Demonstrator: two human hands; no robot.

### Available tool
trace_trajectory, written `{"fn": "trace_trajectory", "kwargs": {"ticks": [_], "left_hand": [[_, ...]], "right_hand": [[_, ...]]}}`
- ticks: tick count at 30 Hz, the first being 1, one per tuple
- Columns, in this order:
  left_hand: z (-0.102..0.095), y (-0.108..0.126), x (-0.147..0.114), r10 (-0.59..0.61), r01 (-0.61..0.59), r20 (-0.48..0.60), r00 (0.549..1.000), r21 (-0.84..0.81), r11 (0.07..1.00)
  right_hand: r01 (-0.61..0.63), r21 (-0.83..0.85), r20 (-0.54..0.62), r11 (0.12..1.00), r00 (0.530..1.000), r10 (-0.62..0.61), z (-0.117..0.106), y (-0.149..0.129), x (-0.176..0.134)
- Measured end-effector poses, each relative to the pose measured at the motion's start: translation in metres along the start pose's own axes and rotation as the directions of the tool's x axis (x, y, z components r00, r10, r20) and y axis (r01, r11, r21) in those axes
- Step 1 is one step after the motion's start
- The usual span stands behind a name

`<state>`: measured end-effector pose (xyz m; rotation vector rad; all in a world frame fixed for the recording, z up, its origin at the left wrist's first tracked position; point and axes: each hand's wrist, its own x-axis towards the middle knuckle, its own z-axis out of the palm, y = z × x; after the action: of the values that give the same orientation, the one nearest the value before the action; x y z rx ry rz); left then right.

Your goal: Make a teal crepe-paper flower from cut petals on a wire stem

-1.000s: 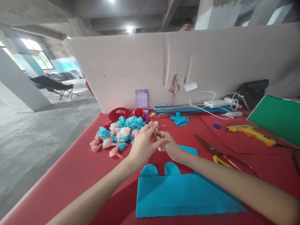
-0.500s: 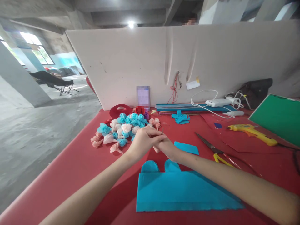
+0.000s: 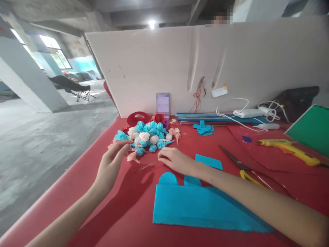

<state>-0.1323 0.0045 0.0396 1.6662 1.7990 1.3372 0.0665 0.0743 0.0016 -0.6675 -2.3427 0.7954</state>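
Note:
My left hand (image 3: 111, 164) is at the near left side of a pile of crepe paper flowers (image 3: 144, 137) in blue, white and pink. Its fingers stretch toward the blooms, the thumb a little apart, and nothing shows between them. Pinched closed, my right hand (image 3: 177, 160) is just in front of the pile. A thin stick (image 3: 149, 165) juts out leftward from its fingertips. Below that hand lie a folded blue crepe paper sheet (image 3: 200, 207), a rounded blue petal piece (image 3: 168, 178) and a blue paper strip (image 3: 209, 162). My right forearm covers part of the sheet.
Scissors (image 3: 241, 164) and a yellow glue gun (image 3: 290, 150) lie to the right on the red table (image 3: 123, 223). Behind are blue paper scraps (image 3: 203, 129), a white power strip (image 3: 248, 112) with cables, a red tape roll (image 3: 137, 118) and a white partition (image 3: 144, 65).
My hands were together in front of the flowers and are now apart. The left has moved left to the pile's edge; the right has stayed near the middle, the thin stick now showing.

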Motion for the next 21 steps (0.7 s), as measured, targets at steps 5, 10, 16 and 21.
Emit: {"fn": "trace_trajectory", "kwargs": {"ticks": [5,10,16,21], "left_hand": [[-0.008,-0.016,-0.031,0.014,-0.02,0.094,0.995,0.058,0.998],[-0.004,-0.022,-0.052,0.246,-0.315,0.34,0.908,0.167,0.934],[-0.004,-0.013,-0.057,0.381,-0.557,0.573,0.726,0.164,0.814],[-0.001,0.0,-0.064,0.419,-0.725,0.791,0.447,0.046,0.687]], "right_hand": [[0.056,-0.151,0.061,0.987,0.997,-0.048,0.024,0.01,0.02],[0.118,-0.243,-0.004,0.963,0.992,-0.122,0.032,0.007,0.033],[0.055,-0.215,-0.112,0.975,0.99,-0.081,0.015,-0.011,0.023],[-0.088,-0.167,-0.199,0.982,0.979,0.053,-0.024,-0.03,-0.014]]}}
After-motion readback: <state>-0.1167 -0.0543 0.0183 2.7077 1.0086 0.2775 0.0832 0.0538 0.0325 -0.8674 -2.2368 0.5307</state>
